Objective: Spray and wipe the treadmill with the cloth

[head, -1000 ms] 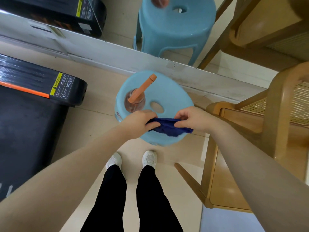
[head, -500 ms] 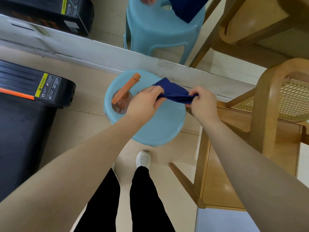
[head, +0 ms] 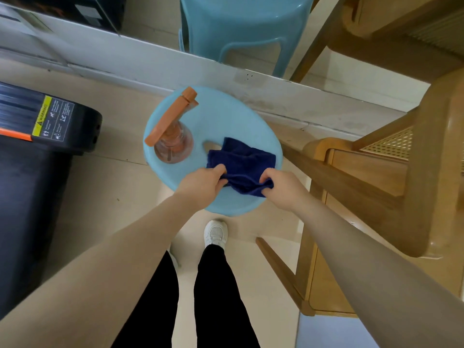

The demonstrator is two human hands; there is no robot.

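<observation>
A dark blue cloth (head: pixel 242 162) lies folded on the light blue plastic stool (head: pixel 226 116). My left hand (head: pixel 203 183) pinches its near left edge and my right hand (head: pixel 282 188) pinches its near right corner. A clear spray bottle with an orange trigger head (head: pixel 173 136) stands on the stool's left side, a little left of the cloth. The black treadmill (head: pixel 32 167) with an orange stripe and a yellow warning label fills the left edge of the view.
A mirror (head: pixel 251 28) leans along the wall behind the stool and reflects it. A wooden chair with cane panels (head: pixel 376 187) stands close on the right. My legs and white shoes (head: pixel 216 233) stand on the beige tile floor below the stool.
Both hands raised the cloth off the stool and stretched it between them, then brought it back down; it now rests folded on the seat with both hands still gripping it.
</observation>
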